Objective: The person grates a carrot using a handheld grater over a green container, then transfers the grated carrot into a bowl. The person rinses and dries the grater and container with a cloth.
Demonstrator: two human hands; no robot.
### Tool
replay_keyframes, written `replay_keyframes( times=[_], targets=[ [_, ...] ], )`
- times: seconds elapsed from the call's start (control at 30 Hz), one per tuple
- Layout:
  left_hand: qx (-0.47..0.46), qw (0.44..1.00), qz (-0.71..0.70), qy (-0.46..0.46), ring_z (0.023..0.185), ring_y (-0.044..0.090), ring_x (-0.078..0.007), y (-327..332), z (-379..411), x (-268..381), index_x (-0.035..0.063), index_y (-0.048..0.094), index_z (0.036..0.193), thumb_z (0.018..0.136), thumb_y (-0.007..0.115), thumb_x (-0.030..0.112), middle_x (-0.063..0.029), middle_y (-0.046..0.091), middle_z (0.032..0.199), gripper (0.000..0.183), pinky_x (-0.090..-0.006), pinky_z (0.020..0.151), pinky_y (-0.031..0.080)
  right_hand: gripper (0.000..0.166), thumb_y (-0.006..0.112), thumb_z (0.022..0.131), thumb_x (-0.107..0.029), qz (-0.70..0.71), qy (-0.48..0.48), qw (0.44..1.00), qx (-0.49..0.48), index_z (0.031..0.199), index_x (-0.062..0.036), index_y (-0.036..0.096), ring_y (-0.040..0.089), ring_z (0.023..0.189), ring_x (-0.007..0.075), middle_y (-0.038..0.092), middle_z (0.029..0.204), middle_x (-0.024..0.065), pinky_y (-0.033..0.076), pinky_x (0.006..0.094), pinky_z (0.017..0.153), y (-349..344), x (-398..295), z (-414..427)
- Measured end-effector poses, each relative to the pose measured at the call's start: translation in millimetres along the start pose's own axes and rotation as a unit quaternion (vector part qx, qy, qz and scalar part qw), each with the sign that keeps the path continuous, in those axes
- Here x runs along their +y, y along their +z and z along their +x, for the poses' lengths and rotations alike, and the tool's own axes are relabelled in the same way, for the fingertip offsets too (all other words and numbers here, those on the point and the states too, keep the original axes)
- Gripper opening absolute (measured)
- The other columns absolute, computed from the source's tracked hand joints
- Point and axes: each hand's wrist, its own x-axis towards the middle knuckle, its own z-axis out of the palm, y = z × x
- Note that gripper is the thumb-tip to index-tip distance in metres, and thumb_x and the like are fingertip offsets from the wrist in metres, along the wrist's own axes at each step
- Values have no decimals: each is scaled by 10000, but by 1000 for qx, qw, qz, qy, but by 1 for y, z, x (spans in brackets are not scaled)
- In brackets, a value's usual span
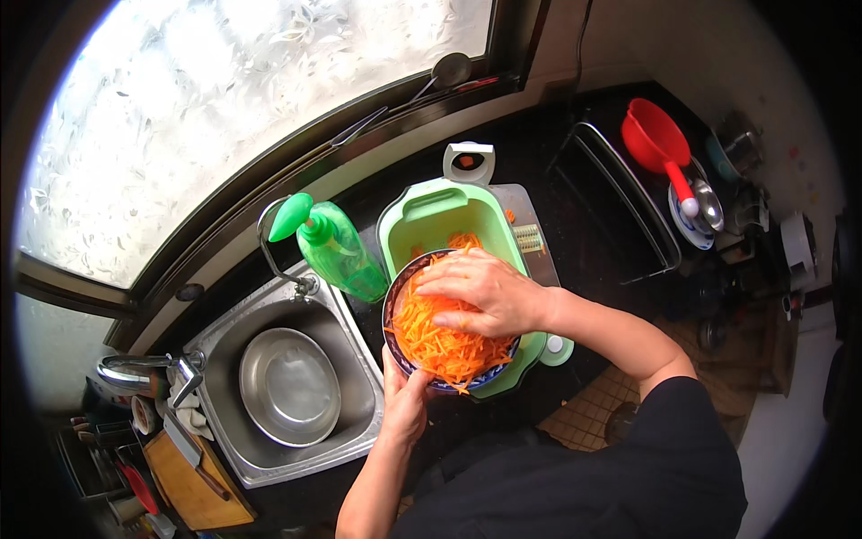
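My left hand (405,407) grips the near left rim of a blue-patterned bowl (495,377), thumb over the edge. Shredded carrot (448,343) is heaped in the bowl, and a few shreds hang over its near rim. My right hand (481,293) lies palm down on the heap with its fingers curved; what is under the palm is hidden. Behind and partly beneath the bowl is a light green plastic basin (495,215), with more carrot shreds (465,240) inside. A metal grater (528,239) shows at the basin's right side, bits of carrot on it.
A green pump bottle (340,246) stands left of the bowl. The steel sink (357,377) holds a round metal basin (289,387). A knife (185,441) lies on a wooden cutting board (195,488) beyond it. At right are a metal rack (630,185) and a red ladle (656,138).
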Motion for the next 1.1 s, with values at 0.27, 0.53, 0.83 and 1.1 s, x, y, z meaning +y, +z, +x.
replay_keyframes(
  times=[0.27, 0.53, 0.83, 1.1],
  targets=[
    [10, 1000, -30, -2, 1093, 549, -192, 3, 3, 1, 159, 285, 1345, 857, 513, 22, -65, 459, 1258, 556, -320, 722, 584, 652, 690, 718, -458, -147, -13, 989, -3, 1237, -97, 532, 387, 1290, 291, 416, 1362, 154, 248, 502, 1041, 24, -30, -26],
    [1, 1000, -15, 6, 1108, 538, -189, -4, 1, -6, 161, 265, 1357, 875, 528, 39, -67, 442, 1273, 562, -318, 717, 586, 599, 681, 751, -392, -98, -24, 994, -27, 1265, -138, 508, 365, 1305, 301, 399, 1387, 135, 230, 507, 1058, 23, -19, -27],
    [13, 1000, -18, 6, 1100, 541, -186, -4, -3, -5, 145, 256, 1364, 852, 496, -6, -71, 437, 1287, 586, -327, 744, 581, 332, 550, 892, -283, -7, 10, 1000, 28, 1155, -87, 594, 455, 1223, 282, 527, 1272, 117, 287, 444, 1053, 11, 4, -10],
    [54, 998, -33, 2, 1144, 519, -202, -22, -35, 5, 101, 230, 1409, 826, 498, -49, -88, 443, 1314, 659, -320, 855, 513, 269, 493, 843, -118, 75, 279, 956, 54, 1047, 18, 602, 584, 950, 347, 610, 1041, 192, 458, 380, 885, 21, 70, -5]
  ],
)
